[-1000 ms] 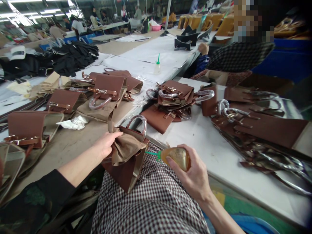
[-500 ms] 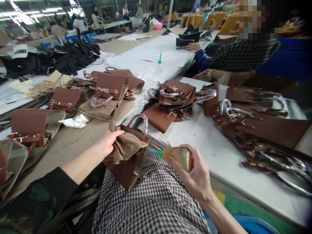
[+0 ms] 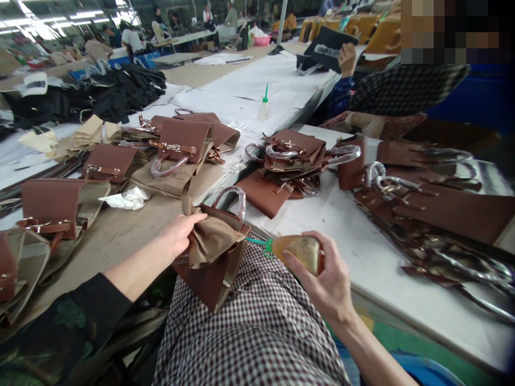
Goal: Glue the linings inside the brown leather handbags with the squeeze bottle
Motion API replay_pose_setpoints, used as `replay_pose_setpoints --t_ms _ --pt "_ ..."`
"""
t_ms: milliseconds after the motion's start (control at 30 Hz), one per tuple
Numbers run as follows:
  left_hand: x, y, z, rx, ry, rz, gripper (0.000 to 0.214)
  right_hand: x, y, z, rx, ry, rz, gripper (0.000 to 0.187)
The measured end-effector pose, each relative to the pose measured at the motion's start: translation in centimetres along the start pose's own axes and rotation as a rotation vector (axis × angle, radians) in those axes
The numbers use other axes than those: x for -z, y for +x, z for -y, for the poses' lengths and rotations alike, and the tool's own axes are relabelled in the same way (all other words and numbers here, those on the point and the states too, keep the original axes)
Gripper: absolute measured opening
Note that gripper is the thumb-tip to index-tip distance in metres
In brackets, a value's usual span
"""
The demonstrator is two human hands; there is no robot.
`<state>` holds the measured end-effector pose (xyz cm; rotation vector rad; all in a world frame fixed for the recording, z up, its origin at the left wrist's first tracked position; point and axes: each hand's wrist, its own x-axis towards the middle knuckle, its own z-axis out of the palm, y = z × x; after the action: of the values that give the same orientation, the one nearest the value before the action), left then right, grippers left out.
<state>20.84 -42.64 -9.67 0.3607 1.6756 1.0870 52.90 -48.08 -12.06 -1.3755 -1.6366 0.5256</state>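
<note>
My left hand (image 3: 179,234) grips the tan lining cloth (image 3: 209,238) that spills out of a brown leather handbag (image 3: 209,273) resting on my checked lap (image 3: 249,332). The bag's plastic-wrapped handle (image 3: 231,198) stands up behind the cloth. My right hand (image 3: 325,284) is closed round an amber glue bottle (image 3: 300,252). Its green nozzle (image 3: 257,242) points left at the bag's top edge, touching or nearly touching it.
Several brown handbags lie on the left table (image 3: 116,230) and in a pile (image 3: 289,161) on the white table (image 3: 346,225). A crumpled white rag (image 3: 124,198) and another glue bottle (image 3: 263,104) sit there. A person in a checked sleeve (image 3: 402,88) works at the far right.
My right hand has brought the bottle slightly up and its nozzle closer to the bag's edge. The person at the far table has lifted a black piece.
</note>
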Motion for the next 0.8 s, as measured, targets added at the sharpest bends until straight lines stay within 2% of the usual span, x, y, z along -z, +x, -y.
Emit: replay_pose_setpoints --t_ms 267,500,800 --pt "-0.2 -0.3 -0.1 -0.016 -0.047 -0.021 0.011 -0.3 -1.9 -0.2 0.048 -0.038 0.135 0.042" --pt "-0.1 -0.1 0.1 -0.025 -0.078 -0.018 0.029 -1.0 -4.0 -0.5 0.020 -0.040 0.211 0.041" --pt "-0.1 0.0 0.4 -0.045 -0.092 -0.028 0.021 -1.7 -5.9 -0.4 -0.046 0.001 0.296 0.038"
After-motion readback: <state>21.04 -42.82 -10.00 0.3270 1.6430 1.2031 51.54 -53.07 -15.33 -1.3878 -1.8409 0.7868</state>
